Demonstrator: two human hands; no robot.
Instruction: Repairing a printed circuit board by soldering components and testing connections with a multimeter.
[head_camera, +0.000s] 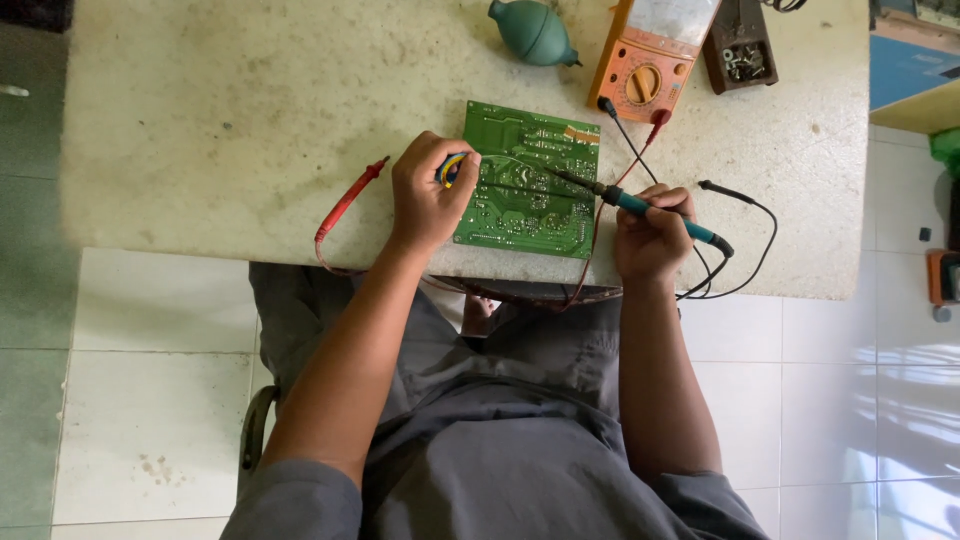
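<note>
We see the flat green printed circuit board (527, 185) lying solder side up near the front edge of the worn pale stone table (200, 120). We judge it light, stiff and fragile at its joints, best gripped by its bare edges rather than across the soldered face. Our left hand (425, 195) rests at its left edge, fingers curled around a small blue and yellow tool (450, 170) whose kind we cannot tell. Our right hand (650, 235) is closed on the teal-handled soldering iron (640, 205), its dark tip touching the board's upper middle. Further out lie a red test probe (350, 200) to the left, a black probe (720, 188) to the right, an orange multimeter (650, 60) behind, and a green rubber blower bulb (532, 32) beside it.
</note>
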